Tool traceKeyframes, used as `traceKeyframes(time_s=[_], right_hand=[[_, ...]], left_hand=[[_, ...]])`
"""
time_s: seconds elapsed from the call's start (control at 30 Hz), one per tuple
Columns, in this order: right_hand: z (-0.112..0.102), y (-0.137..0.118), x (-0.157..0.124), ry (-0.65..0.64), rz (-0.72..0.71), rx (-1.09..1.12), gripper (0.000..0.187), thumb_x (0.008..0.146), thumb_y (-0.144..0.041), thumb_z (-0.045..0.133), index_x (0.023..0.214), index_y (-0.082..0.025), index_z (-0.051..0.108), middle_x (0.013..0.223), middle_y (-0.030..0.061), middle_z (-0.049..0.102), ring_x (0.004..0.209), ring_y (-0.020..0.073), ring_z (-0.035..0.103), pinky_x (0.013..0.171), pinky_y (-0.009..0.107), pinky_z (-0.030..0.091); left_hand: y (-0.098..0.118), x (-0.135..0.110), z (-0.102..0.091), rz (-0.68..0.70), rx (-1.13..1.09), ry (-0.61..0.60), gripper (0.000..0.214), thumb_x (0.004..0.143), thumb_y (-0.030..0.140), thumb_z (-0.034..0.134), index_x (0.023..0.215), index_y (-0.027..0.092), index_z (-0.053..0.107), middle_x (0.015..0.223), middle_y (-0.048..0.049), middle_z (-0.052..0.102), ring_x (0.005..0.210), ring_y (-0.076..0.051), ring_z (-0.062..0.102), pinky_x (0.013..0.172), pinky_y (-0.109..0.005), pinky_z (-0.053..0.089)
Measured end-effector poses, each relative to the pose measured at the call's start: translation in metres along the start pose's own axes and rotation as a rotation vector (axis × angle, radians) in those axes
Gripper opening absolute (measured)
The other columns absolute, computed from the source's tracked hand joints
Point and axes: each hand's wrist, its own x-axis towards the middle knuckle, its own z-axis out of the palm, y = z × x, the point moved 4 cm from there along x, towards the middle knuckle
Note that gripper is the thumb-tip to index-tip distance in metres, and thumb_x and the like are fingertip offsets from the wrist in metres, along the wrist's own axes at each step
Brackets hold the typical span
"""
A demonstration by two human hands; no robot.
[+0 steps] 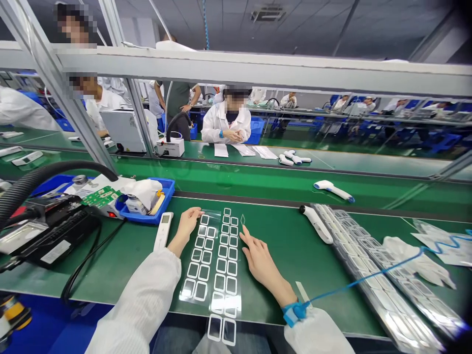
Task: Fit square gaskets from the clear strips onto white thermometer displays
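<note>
Left fingers [195, 211] curl at a clear plastic sheet [201, 256], grip unclear; spread right fingers [248, 236], by brushing, could skew a white diamond-shaped frame [242, 220].

Well to the left of the blue wrist strap [294, 313] and farther forward than it, the left hand [189, 222] has its fingers bent and close together, the white-sleeved left forearm [147, 290] slanting forward behind it. Just ahead of the strap, which circles the right wrist, the right hand [261, 258] is back uppermost, index finger extended, thumb apart.
</note>
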Motion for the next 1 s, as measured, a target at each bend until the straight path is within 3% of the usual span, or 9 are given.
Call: traceKeyframes(time_s=[0.2,0.4,0.5,0.6,0.7,0.77,0.9,1.0], right_hand=[[0.003,0.000,0.017,-0.008,0.015,0.013,0.069,0.099,-0.015,0.026,0.156,-0.029,-0.010,0.141,0.0062,0.057,0.122,0.0229,0.050,0.099,0.046,0.041],[0.002,-0.001,0.014,0.063,0.046,0.099,0.066,0.098,-0.018,0.029,0.157,-0.026,0.000,0.133,0.0098,0.061,0.120,0.0237,0.053,0.099,0.047,0.042],[-0.017,0.021,0.008,0.211,0.134,0.098,0.064,0.097,-0.022,0.034,0.156,-0.020,0.010,0.122,0.0112,0.066,0.111,0.0244,0.059,0.097,0.046,0.043],[-0.062,0.062,-0.001,0.384,0.267,-0.072,0.065,0.094,-0.023,0.039,0.154,-0.014,0.017,0.115,0.0131,0.068,0.105,0.0282,0.060,0.095,0.047,0.044],[-0.112,0.110,-0.016,0.448,0.495,-0.382,0.068,0.090,-0.023,0.044,0.152,-0.006,0.022,0.112,0.0200,0.067,0.104,0.0356,0.058,0.088,0.050,0.045],[-0.133,0.134,-0.024,0.410,0.619,-0.580,0.068,0.088,-0.021,0.046,0.150,-0.003,0.027,0.110,0.0244,0.067,0.105,0.0400,0.057,0.085,0.051,0.044],[-0.135,0.159,-0.026,0.220,0.704,-0.643,0.071,0.084,-0.012,0.045,0.152,-0.005,0.027,0.094,0.0240,0.070,0.088,0.0395,0.064,0.068,0.045,0.045],[-0.129,0.154,-0.022,0.243,0.774,-0.448,0.075,0.081,-0.013,0.046,0.152,-0.002,0.023,0.078,0.0184,0.070,0.068,0.0354,0.065,0.059,0.041,0.043]], left_hand=[[0.000,0.000,0.001,-0.018,-0.109,-0.021,0.018,0.091,0.029,0.064,0.100,0.014,0.067,0.093,-0.0053,0.071,0.091,-0.020,0.066,0.092,-0.042,0.050],[0.000,0.016,-0.004,0.006,-0.083,-0.017,0.020,0.091,0.032,0.064,0.095,0.012,0.066,0.098,-0.0062,0.070,0.094,-0.020,0.067,0.092,-0.043,0.052],[0.001,0.023,-0.014,0.041,-0.028,-0.003,0.022,0.087,0.033,0.066,0.097,0.013,0.067,0.094,-0.0074,0.072,0.095,-0.023,0.068,0.094,-0.043,0.050],[0.002,0.022,-0.028,0.074,0.072,0.007,0.032,0.075,0.033,0.073,0.101,0.015,0.068,0.084,-0.0099,0.073,0.097,-0.030,0.067,0.098,-0.047,0.046],[0.006,0.008,-0.040,0.140,0.145,0.035,0.041,0.071,0.034,0.074,0.108,0.017,0.066,0.099,-0.0144,0.072,0.112,-0.035,0.062,0.105,-0.050,0.040],[0.010,-0.007,-0.043,0.200,0.150,0.041,0.043,0.074,0.037,0.070,0.113,0.018,0.064,0.118,-0.0157,0.067,0.122,-0.033,0.055,0.107,-0.047,0.040],[0.015,-0.047,-0.041,0.270,0.118,0.016,0.040,0.081,0.042,0.062,0.115,0.020,0.062,0.127,-0.0125,0.063,0.121,-0.028,0.056,0.105,-0.041,0.043],[0.017,-0.081,-0.037,0.239,0.044,-0.040,0.039,0.082,0.045,0.064,0.113,0.022,0.065,0.123,-0.0102,0.065,0.116,-0.027,0.059,0.102,-0.038,0.045]])
